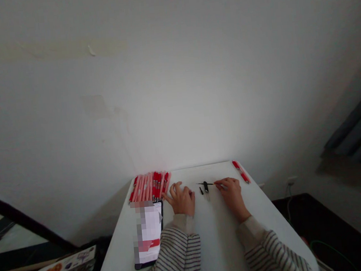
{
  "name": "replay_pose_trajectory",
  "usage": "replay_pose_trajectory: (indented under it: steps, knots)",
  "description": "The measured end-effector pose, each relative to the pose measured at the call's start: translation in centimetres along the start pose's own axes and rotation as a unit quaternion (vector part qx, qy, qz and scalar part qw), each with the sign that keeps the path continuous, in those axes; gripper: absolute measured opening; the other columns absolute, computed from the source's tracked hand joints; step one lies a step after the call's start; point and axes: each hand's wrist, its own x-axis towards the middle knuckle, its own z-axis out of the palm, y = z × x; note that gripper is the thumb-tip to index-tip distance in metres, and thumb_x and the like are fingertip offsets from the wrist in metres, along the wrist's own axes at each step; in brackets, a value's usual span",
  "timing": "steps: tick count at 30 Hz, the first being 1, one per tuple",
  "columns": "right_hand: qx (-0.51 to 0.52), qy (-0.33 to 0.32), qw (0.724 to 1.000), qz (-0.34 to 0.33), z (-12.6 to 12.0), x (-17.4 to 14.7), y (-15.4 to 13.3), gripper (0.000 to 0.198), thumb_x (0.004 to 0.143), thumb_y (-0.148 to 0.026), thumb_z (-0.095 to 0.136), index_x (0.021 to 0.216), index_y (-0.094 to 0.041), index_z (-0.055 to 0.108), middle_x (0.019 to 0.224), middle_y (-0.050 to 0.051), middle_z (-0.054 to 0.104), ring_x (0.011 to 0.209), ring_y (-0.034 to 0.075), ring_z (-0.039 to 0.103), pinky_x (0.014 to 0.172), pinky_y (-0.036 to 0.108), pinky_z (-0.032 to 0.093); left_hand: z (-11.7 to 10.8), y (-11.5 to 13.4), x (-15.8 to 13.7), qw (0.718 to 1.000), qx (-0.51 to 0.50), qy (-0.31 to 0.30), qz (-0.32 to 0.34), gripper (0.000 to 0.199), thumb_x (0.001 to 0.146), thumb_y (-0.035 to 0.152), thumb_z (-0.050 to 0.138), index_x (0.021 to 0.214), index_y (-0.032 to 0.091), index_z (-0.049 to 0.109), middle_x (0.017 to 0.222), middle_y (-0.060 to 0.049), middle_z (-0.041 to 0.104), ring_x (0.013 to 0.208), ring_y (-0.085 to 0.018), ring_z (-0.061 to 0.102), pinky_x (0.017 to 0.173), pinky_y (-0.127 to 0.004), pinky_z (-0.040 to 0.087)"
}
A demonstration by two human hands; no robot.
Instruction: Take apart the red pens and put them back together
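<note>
My right hand (231, 193) pinches the end of a thin dark rod (209, 184), which looks like a pen refill and points left. Close by on the white table (217, 229) lie a black pen part (205, 187), a shorter black piece (201, 190) and what seems a small clear tube (208, 197). My left hand (182, 199) rests palm down with its fingers spread and bent, and I make out nothing in it. Its thumb side reaches the edge of a row of pink and red pens (147, 187).
A phone (159, 209) with a lit screen lies at the table's left, below the pens. One red pen (241, 172) lies at the far right edge. A wall (181, 110) stands right behind the table. At the lower left is a box of assorted items (65, 268).
</note>
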Motion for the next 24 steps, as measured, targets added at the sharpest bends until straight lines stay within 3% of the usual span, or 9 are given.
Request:
replay_pose_trajectory:
  steps: [12, 24]
  knots:
    - [-0.008, 0.000, 1.000, 0.001, -0.09, -0.03, -0.19, 0.021, 0.081, -0.030, 0.055, 0.087, -0.025, 0.075, 0.090, 0.006, 0.067, 0.098, 0.023, 0.050, 0.086, 0.032, 0.033, 0.31, -0.24, 0.06, 1.000, -0.002, 0.007, 0.001, 0.008, 0.072, 0.032, 0.064, 0.075, 0.025, 0.067, 0.125, -0.004, 0.055, 0.124, -0.028, 0.036, 0.107, -0.069, 0.004]
    - [0.009, 0.006, 1.000, 0.001, -0.07, -0.03, -0.21, 0.020, 0.081, -0.030, 0.056, 0.087, -0.024, 0.074, 0.089, 0.006, 0.067, 0.097, 0.023, 0.048, 0.085, 0.033, 0.033, -0.25, -0.15, 0.06, 0.999, -0.029, 0.029, 0.006, 0.010, 0.072, 0.034, 0.066, 0.076, 0.025, 0.067, 0.121, -0.003, 0.057, 0.122, -0.027, 0.039, 0.107, -0.060, 0.017]
